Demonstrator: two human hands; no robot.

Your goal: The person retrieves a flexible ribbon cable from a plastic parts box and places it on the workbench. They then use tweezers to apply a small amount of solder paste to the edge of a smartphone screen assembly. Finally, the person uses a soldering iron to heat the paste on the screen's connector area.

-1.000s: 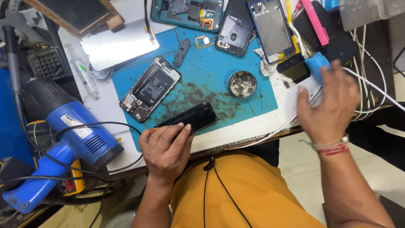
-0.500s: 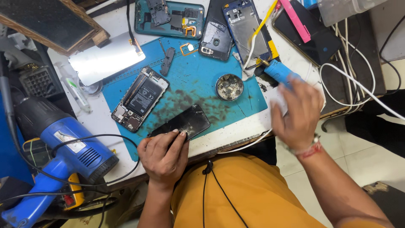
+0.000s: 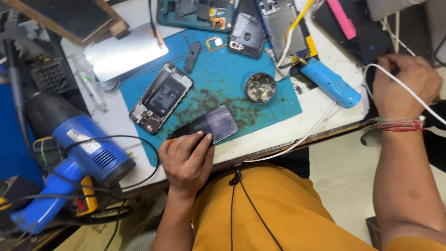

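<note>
My left hand [image 3: 186,160] rests on the near end of a black phone screen panel [image 3: 213,124] lying on the blue work mat [image 3: 223,79], fingertips pressing its edge. An opened phone body [image 3: 160,98] with its insides showing lies just beyond, to the left. My right hand [image 3: 405,83] is far right at the table edge, fingers curled over a dark flat object, with a white cable [image 3: 390,79] running across its back. Whether it grips anything is hidden. A blue handled tool [image 3: 331,82] lies left of that hand.
A blue heat gun [image 3: 79,158] with a black cord sits at the left. A round metal dish [image 3: 260,87] stands on the mat. Several opened phones and a pink tool [image 3: 343,18] lie along the far edge. A bright lit plate [image 3: 123,51] is far left.
My right hand has moved from near the blue tool out to the right table edge, away from it. The view has shifted left. My left hand stays on the screen panel.
</note>
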